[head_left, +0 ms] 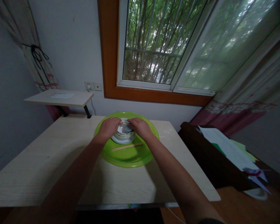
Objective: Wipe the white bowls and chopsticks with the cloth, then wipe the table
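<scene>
A green round basin [130, 158] sits on the pale wooden table [49, 168]. Inside it stands a stack of white bowls on a white plate [124, 134], with a pair of wooden chopsticks [127, 147] lying in front. My left hand [109, 127] curls around the left side of the bowl stack. My right hand [141, 127] grips the stack's right side, fingers over the rim. Both hands are closed on the bowls.
A small raised shelf [60, 98] stands at the table's far left corner by a wall socket [92, 86]. A dark cabinet with papers [226, 147] is at the right. A window [154, 43] and curtains lie behind.
</scene>
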`<state>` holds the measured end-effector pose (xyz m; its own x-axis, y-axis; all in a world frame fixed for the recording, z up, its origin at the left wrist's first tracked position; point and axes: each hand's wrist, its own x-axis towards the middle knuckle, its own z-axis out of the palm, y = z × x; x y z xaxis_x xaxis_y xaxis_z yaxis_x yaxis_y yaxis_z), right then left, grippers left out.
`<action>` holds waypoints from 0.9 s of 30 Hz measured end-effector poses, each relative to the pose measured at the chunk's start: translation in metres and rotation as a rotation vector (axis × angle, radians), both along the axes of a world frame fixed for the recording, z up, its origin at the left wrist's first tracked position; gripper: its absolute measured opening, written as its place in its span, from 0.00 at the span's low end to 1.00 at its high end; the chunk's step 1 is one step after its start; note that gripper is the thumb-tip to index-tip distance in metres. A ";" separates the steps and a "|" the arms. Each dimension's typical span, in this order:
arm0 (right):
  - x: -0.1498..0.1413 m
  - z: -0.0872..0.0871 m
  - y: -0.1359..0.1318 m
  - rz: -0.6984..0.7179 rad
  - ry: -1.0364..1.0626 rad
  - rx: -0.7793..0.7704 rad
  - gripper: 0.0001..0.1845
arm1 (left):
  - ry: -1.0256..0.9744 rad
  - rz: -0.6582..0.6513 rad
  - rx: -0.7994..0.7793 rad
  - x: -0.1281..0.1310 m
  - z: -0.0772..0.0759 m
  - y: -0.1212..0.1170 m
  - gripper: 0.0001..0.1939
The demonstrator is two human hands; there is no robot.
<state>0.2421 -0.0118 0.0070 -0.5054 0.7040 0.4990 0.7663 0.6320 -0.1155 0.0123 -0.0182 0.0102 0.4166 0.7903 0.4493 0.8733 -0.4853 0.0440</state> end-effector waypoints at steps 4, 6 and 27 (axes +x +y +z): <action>0.011 0.003 0.005 -0.173 0.017 -0.020 0.16 | -0.050 0.119 0.004 -0.007 0.001 0.001 0.15; 0.016 0.003 0.007 -0.238 0.015 -0.023 0.16 | -0.057 0.141 0.013 -0.009 0.000 0.001 0.15; 0.002 -0.001 0.004 -0.026 0.007 -0.013 0.18 | -0.004 0.066 0.027 0.000 0.001 -0.002 0.15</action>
<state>0.2437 -0.0077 0.0057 -0.4832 0.7230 0.4937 0.7814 0.6105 -0.1291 0.0124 -0.0202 0.0114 0.3625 0.8033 0.4725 0.9030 -0.4281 0.0352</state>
